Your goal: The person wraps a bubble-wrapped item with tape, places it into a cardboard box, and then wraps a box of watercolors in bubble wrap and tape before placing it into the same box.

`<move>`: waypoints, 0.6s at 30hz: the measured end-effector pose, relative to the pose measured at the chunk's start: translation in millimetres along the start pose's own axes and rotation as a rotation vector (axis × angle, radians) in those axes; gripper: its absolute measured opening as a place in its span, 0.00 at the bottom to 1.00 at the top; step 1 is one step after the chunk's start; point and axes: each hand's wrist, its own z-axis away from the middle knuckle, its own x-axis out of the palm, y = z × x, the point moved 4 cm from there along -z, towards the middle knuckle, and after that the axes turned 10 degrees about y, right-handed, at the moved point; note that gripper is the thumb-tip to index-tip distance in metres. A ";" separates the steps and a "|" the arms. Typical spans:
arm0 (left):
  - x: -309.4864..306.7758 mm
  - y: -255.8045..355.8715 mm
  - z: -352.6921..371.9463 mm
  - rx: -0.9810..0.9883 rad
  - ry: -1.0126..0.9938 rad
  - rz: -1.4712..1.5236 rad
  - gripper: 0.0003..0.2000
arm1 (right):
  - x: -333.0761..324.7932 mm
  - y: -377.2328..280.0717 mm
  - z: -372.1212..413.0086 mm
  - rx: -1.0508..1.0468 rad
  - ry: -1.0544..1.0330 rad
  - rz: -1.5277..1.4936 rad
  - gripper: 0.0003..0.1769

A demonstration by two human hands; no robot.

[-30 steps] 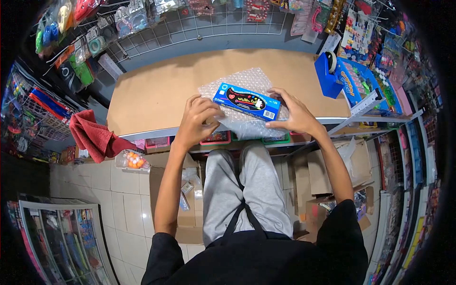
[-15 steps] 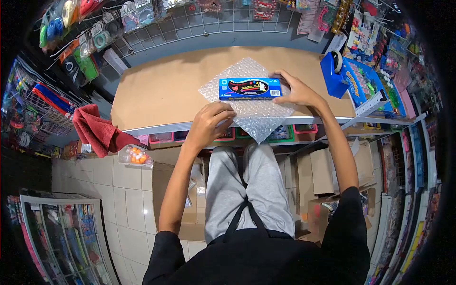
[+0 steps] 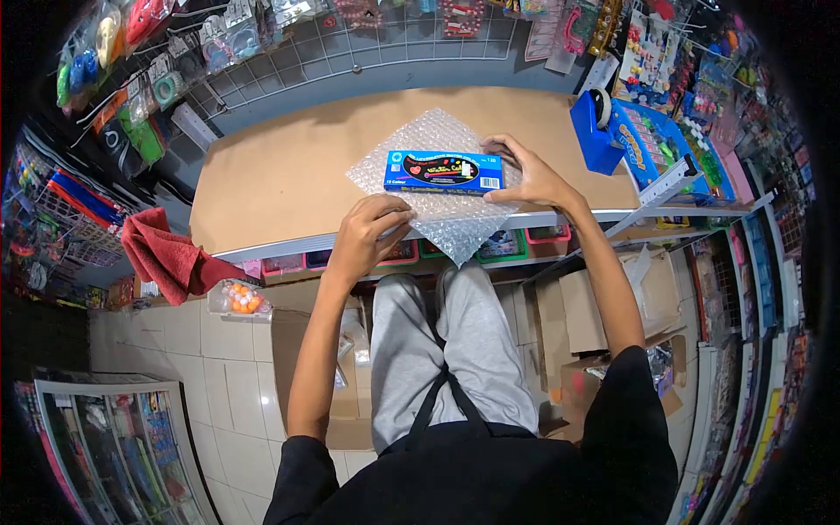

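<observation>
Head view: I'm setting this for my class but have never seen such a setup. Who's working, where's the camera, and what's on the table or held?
There's no machine, just a person's bare hands. The camera sits on their head, looking forward and down. On the brown table lies bubble wrap, one corner hanging over the near edge, with a blue box on top. The right hand curves around the box's right end; how firmly, I can't tell. The left hand is curled by the wrap's near-left edge.
</observation>
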 end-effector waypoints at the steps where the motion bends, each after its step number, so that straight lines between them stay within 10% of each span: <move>1: 0.2 0.3 0.0 0.001 0.006 0.002 0.11 | -0.5 0.8 0.7 -0.008 0.001 0.022 0.51; 12: -1.0 -2.6 -22.1 -0.144 0.117 -0.096 0.07 | 10.5 -72.6 33.0 -0.407 0.053 0.397 0.46; 18: 8.7 -17.1 -44.5 -0.167 0.171 -0.124 0.08 | 4.0 -35.3 2.6 -0.295 0.231 0.227 0.14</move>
